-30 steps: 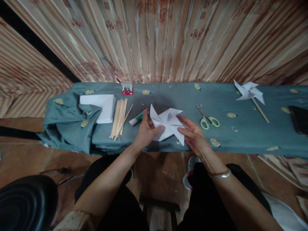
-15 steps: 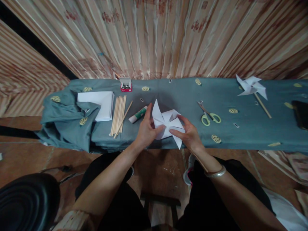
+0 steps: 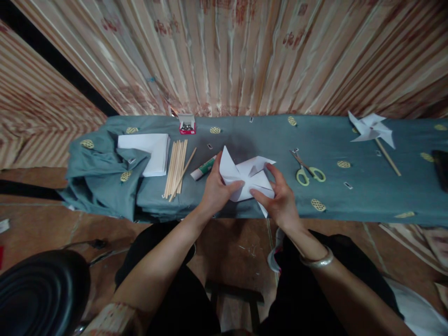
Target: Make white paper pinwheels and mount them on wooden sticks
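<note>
A white folded-paper pinwheel (image 3: 249, 179) is held between my two hands, just over the front part of the cloth-covered table. My left hand (image 3: 217, 189) grips its left side, thumb pressed near the centre and fingers partly hidden behind the paper. On the other side my right hand (image 3: 279, 193) pinches the right edge, its thumb on the lower front and index finger at the upper right blade. One pointed blade stands up at the upper left; another hangs at the lower right. Partly behind my left hand lies a green-and-white glue stick (image 3: 203, 168).
Wooden sticks (image 3: 178, 168), a stack of white paper (image 3: 159, 154) and a red box of metal pins (image 3: 187, 126) lie to the left. To the right are green-handled scissors (image 3: 308, 170), a finished pinwheel on a stick (image 3: 373, 128) and a dark object (image 3: 440, 168). A black stool (image 3: 42, 294) stands lower left.
The pinwheel's upper right blade now sticks out further, with my right index finger at it. Both hands keep hold of the paper, and the whole view has shifted slightly.
</note>
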The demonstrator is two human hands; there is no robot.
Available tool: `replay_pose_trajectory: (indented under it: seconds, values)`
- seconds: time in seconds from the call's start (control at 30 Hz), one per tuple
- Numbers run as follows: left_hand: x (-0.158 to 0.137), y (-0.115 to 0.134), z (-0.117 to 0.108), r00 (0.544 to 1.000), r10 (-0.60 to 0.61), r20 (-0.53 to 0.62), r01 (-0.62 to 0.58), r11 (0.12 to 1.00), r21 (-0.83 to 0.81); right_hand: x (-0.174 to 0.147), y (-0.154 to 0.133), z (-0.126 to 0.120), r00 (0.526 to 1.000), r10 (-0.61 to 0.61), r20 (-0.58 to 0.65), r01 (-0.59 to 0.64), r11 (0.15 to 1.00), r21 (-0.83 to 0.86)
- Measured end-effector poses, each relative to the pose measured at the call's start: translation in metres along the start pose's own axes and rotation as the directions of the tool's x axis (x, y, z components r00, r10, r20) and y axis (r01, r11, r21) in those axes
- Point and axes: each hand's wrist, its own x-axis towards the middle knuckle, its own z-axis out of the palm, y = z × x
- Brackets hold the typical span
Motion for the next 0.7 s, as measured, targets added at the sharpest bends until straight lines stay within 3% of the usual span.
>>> replay_pose_trajectory:
  seconds: [0.33,0.7]
  values:
    - [-0.002,-0.003,0.007,0.99,-0.119,-0.074,0.104,0.979,-0.174,-0.005,0.0,0.001,0.996,-0.092,-0.002,0.091,0.987,-0.129]
    - [-0.001,0.01,0.008,0.971,-0.184,-0.153,0.146,0.962,-0.232,-0.008,-0.002,-0.002,0.971,-0.239,-0.015,0.231,0.951,-0.207]
